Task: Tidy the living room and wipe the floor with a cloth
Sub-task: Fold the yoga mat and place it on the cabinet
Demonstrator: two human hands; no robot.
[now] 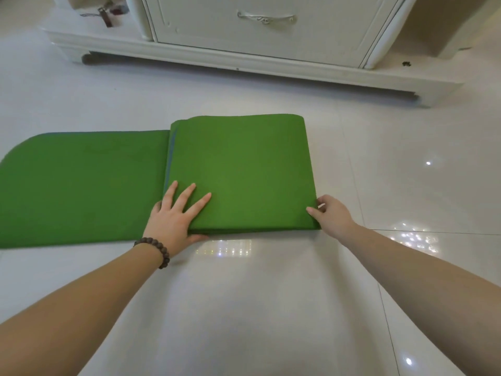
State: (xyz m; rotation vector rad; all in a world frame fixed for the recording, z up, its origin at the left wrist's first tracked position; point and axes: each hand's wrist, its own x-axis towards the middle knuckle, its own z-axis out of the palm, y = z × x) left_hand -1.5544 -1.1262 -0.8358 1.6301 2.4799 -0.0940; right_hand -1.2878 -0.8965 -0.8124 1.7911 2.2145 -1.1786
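Kneeling over the green mat (pixel 238 169) on the glossy white floor (pixel 271 308), I am pressing my left hand (pixel 176 215) flat, fingers spread, on the near left corner of its folded part, a bead bracelet (pixel 154 251) sitting on that wrist. My right hand (pixel 329 215) is pinching the folded part's near right corner. The mat is lying in front of the white cabinet (pixel 257 36), its unfolded part stretching away to the left.

Green mat (pixel 81 185) and cabinet (pixel 244 63) on tiled floor (pixel 271 308)
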